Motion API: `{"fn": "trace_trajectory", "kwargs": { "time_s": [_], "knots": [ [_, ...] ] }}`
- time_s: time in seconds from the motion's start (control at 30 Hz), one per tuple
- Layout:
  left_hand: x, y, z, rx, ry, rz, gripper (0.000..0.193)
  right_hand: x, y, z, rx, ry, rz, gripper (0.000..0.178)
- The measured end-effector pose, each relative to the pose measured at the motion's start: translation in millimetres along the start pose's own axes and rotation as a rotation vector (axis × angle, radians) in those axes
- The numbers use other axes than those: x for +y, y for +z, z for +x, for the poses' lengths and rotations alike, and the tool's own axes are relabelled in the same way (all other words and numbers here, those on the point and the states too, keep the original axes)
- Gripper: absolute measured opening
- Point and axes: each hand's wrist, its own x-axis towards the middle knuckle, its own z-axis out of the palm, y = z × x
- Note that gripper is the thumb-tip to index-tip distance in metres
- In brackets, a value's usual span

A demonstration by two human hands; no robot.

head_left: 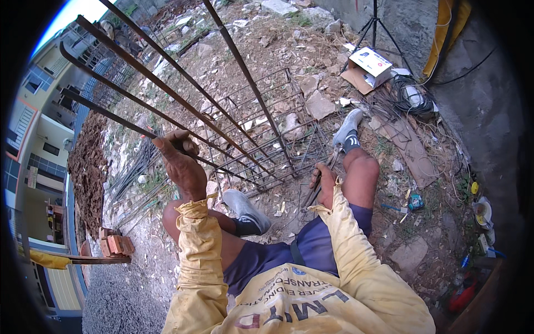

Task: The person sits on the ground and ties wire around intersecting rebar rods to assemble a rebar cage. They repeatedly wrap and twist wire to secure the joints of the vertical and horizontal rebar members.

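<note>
My left hand (pixel 182 167) is closed round a rusty rebar rod (pixel 108 118), the leftmost of several long bars that rise out of a rebar cage. This cage (pixel 261 150), with thin square stirrups, lies on the ground before me between my feet. Beside my right knee, my right hand (pixel 325 182) grips dark metal pincers (pixel 309 199); their handles point down toward my lap, and the fingers partly hide them. Yellowed sleeves cover both forearms.
Broken concrete and stones cover the ground. At right are a cardboard box (pixel 369 62), a tripod (pixel 374 22), a coil of black cable (pixel 411 92) and a teal tape measure (pixel 415 201). Bricks (pixel 118 245) stand at left near gravel (pixel 125 295). More thin rods (pixel 133 167) lie left of the cage.
</note>
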Motion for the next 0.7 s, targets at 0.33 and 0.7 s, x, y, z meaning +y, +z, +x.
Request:
{"fn": "trace_trajectory", "kwargs": {
  "time_s": [0.33, 0.7],
  "knots": [
    [20.9, 21.3, -17.8, 0.064, 0.068, 0.055, 0.061, 0.2, -8.2, 26.9, -0.005, -0.179, -0.170, 0.034],
    [-62.3, -86.1, 259.0, 0.091, -0.217, 0.010, 0.064, 18.4, -24.5, 47.9, 0.056, -0.187, -0.208, 0.020]
  ]
}}
